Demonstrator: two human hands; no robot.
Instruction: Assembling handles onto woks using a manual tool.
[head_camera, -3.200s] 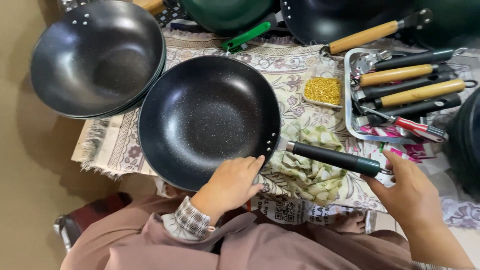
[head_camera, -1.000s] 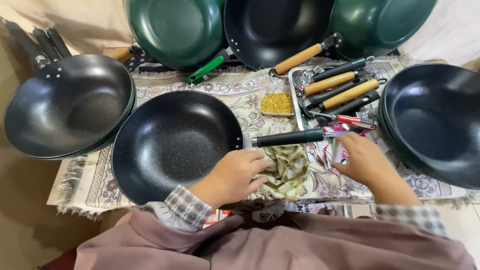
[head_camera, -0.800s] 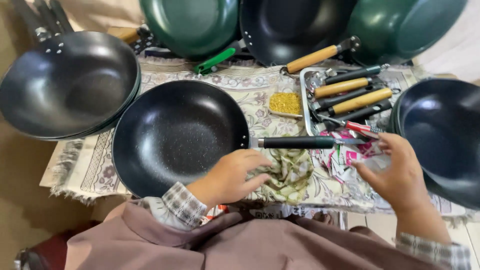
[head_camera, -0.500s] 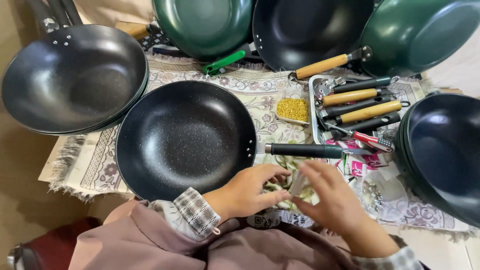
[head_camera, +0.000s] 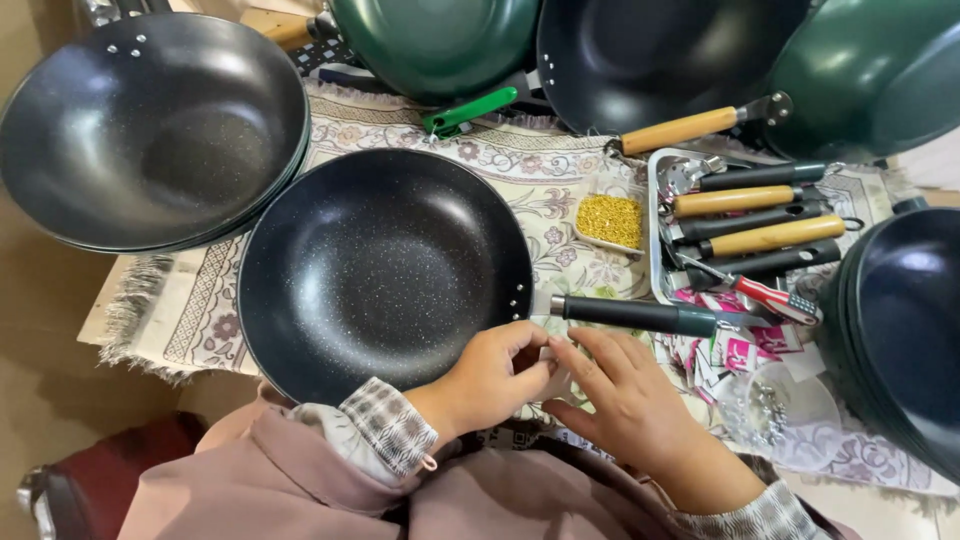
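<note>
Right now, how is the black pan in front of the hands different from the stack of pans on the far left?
The black pan lies single on the patterned cloth; the stack of pans is several nested together, overhanging the cloth's left edge. The black pan has a dark handle fitted, pointing right; no handle shows on the stack, only rivets at its rim. The left hand and right hand meet beside the black pan; the stack is untouched. Both have dark speckled insides.

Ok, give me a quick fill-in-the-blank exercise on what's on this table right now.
1. The speckled pan in front of the person has a ____ handle.
2. The small dish beside it holds ____ bits.
3. Both hands, left hand and right hand, meet near the pan's ____.
4. The metal tray holds loose ____.

Missing words: black; yellow; handle; handles
</note>
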